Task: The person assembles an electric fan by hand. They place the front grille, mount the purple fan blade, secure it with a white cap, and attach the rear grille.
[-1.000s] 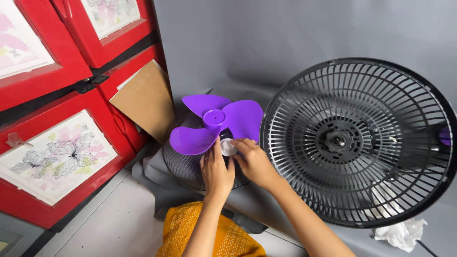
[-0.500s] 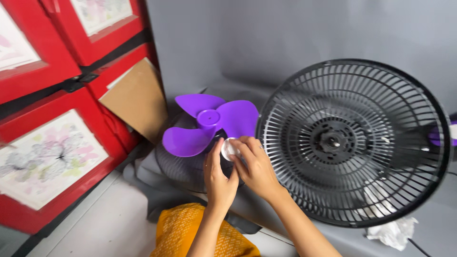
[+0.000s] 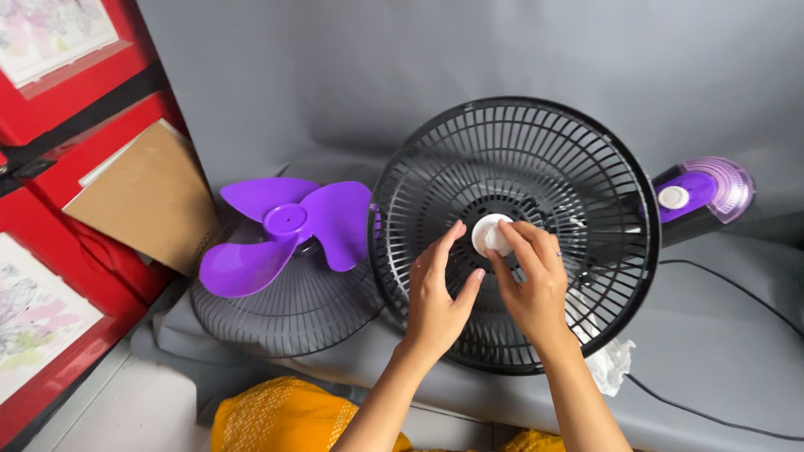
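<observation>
My right hand (image 3: 529,280) pinches a small round white plastic nut (image 3: 487,235) at the hub of a black rear fan grille (image 3: 603,209). My left hand (image 3: 437,289) hovers just left of the nut, fingers spread and empty, over the grille's ribs. A purple three-blade fan propeller (image 3: 289,228) lies to the left on top of a second black wire grille (image 3: 285,314). The fan's purple and black base (image 3: 699,191) shows behind the grille at the right.
Everything rests on a grey cloth (image 3: 729,335). Red cabinet doors (image 3: 59,159) with flower pictures stand at the left, a brown cardboard sheet (image 3: 146,194) leaning on them. A black cable (image 3: 712,285) and crumpled white tissue (image 3: 610,362) lie at the right. Yellow clothing (image 3: 285,414) is below.
Both hands carried the white nut from beside the purple propeller to the right, onto the hub of the black grille. The view shifted right with them.
</observation>
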